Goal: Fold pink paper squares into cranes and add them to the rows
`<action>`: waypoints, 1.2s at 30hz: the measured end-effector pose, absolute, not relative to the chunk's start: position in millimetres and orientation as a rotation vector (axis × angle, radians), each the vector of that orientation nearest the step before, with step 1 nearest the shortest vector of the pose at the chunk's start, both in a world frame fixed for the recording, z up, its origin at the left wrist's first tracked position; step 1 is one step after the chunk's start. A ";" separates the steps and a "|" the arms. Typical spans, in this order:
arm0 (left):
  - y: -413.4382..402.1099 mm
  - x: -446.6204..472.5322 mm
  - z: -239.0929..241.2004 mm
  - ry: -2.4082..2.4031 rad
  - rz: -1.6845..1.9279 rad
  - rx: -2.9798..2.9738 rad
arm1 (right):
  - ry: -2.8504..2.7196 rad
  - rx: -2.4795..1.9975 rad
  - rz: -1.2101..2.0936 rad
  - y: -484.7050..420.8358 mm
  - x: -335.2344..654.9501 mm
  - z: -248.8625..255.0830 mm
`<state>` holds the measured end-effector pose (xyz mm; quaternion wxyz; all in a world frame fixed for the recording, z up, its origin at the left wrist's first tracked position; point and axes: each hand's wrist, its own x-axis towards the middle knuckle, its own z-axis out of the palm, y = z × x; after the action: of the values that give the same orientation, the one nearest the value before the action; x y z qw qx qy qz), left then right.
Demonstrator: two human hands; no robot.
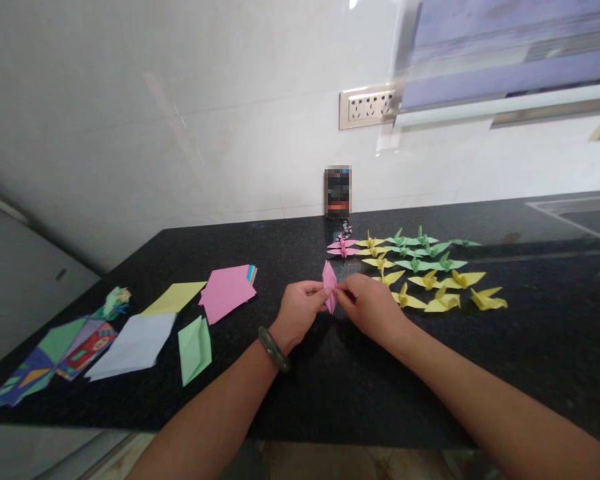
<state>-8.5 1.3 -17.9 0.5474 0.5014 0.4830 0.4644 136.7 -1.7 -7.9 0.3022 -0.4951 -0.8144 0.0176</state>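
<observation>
A narrow, diamond-shaped piece of folded pink origami paper stands upright between my two hands, above the black counter. My left hand pinches it from the left, thumb across its front. From the other side, the fingers of my right hand are closed on its right edge. Just behind it sit pink paper cranes. Yellow paper cranes and green paper cranes spread in rows behind and to the right of my right hand.
Left of my hands lie a stack of pink paper, a folded green sheet, a yellow sheet, white sheets and patterned paper. A phone-like object, blurred out, leans on the wall below a power socket.
</observation>
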 end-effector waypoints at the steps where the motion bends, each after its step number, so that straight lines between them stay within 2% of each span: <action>1: 1.5 -8.4 -17.2 1.149 1.112 1.173 | -2.164 -1.266 0.092 -1.9 136.9 -7.5; 4: 2.1 -8.1 -16.5 1.139 1.129 1.134 | -2.084 -1.153 0.311 -2.0 137.4 -6.5; 11: 2.8 -9.0 -18.9 1.131 1.132 1.233 | -1.668 -1.261 0.953 2.6 135.5 -8.5; 16: 3.9 -10.1 -21.4 1.141 1.174 1.274 | -1.471 -1.218 1.208 3.1 134.1 -7.9; 26: 1.8 -8.9 -16.1 1.124 1.179 1.265 | -1.235 -1.117 1.449 6.5 135.7 -10.2; 36: -1.9 -6.7 -11.0 1.031 1.110 1.315 | -1.156 -1.143 1.446 10.0 135.0 -13.4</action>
<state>-6.7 -1.9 -11.0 0.5379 0.5526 0.4332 0.4664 135.0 10.0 -13.4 0.4644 -0.4654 -0.4704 0.5887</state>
